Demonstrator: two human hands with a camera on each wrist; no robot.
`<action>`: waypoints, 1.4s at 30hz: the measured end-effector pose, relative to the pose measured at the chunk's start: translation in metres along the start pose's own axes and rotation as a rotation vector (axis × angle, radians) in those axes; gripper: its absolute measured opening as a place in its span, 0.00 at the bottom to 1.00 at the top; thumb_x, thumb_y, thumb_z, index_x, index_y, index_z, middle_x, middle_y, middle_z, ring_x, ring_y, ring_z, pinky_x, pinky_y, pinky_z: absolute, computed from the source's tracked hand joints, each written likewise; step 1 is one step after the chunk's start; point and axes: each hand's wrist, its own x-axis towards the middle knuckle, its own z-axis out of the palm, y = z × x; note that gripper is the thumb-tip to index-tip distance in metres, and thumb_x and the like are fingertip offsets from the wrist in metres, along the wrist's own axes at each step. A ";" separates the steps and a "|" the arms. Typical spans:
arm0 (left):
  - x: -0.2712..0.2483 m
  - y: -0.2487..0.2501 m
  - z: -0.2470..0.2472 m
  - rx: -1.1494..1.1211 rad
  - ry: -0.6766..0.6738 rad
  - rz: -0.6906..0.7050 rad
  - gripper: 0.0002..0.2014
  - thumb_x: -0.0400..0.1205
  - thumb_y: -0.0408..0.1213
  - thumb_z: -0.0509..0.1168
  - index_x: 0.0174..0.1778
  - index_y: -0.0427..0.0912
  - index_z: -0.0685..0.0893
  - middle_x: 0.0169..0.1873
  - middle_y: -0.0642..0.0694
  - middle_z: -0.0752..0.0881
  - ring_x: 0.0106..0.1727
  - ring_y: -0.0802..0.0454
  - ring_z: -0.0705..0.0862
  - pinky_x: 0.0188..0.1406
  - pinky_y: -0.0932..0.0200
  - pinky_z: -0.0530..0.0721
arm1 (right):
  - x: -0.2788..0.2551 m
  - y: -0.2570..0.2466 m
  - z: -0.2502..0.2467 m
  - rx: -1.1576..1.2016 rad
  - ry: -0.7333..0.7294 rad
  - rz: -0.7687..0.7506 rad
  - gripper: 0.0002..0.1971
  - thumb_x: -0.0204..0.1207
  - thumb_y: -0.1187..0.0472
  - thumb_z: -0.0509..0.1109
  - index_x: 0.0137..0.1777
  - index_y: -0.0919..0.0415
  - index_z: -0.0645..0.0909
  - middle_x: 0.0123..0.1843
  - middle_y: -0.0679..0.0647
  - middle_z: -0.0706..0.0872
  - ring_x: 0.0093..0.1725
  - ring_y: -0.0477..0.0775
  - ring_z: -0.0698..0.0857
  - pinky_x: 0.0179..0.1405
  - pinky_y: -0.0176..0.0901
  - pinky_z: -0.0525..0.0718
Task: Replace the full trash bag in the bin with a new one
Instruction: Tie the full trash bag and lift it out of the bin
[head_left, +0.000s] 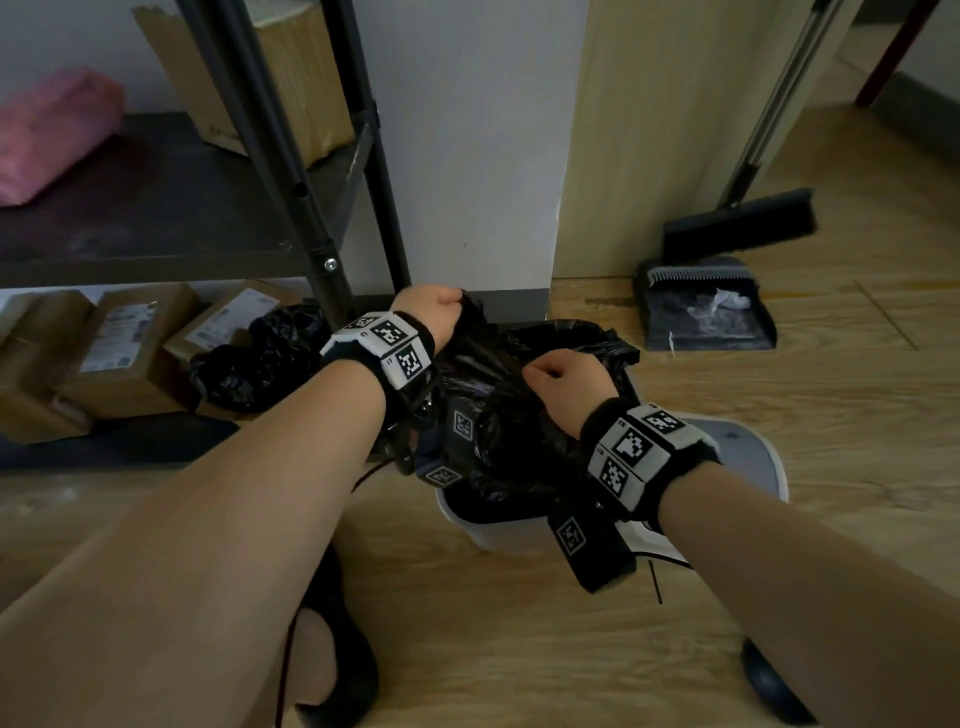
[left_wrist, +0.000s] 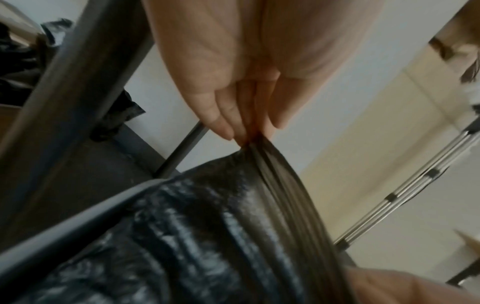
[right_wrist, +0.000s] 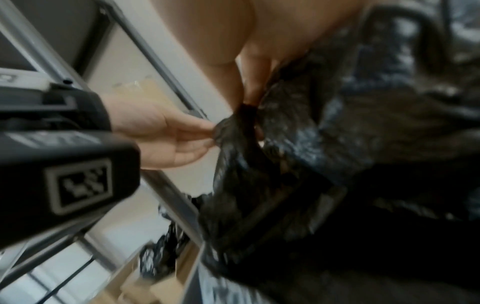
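Note:
A black trash bag sits in a white bin on the wooden floor in the head view. My left hand grips a gathered piece of the bag's top edge at its far left and holds it up. In the left wrist view the fingers pinch the stretched plastic. My right hand grips the bag's edge closer to me, right of centre. The right wrist view is blurred and shows its fingers pinching the bag, with the left hand pinching a fold close by.
A second crumpled black bag lies left of the bin by cardboard boxes under a dark metal shelf. The bin's lid lies at the right. A dustpan and broom stand against the wall behind.

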 end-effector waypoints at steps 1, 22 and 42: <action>-0.003 0.004 -0.002 -0.063 0.029 0.026 0.18 0.85 0.36 0.58 0.69 0.36 0.80 0.70 0.41 0.81 0.73 0.47 0.76 0.70 0.68 0.66 | 0.000 0.000 -0.002 0.015 0.056 -0.001 0.11 0.81 0.60 0.62 0.56 0.61 0.84 0.48 0.56 0.87 0.48 0.55 0.85 0.45 0.38 0.79; -0.062 0.023 -0.019 0.037 0.145 0.118 0.18 0.86 0.39 0.54 0.67 0.37 0.81 0.66 0.38 0.82 0.69 0.42 0.78 0.66 0.58 0.72 | -0.042 -0.005 -0.088 -0.095 0.272 0.116 0.21 0.75 0.69 0.65 0.69 0.58 0.78 0.68 0.60 0.83 0.67 0.62 0.80 0.66 0.47 0.78; -0.034 0.019 -0.016 -0.130 0.272 0.029 0.17 0.85 0.44 0.57 0.58 0.38 0.86 0.59 0.41 0.86 0.61 0.44 0.82 0.50 0.64 0.70 | -0.005 -0.013 -0.073 0.357 0.381 -0.016 0.11 0.77 0.59 0.68 0.45 0.68 0.86 0.41 0.59 0.86 0.44 0.53 0.82 0.45 0.40 0.78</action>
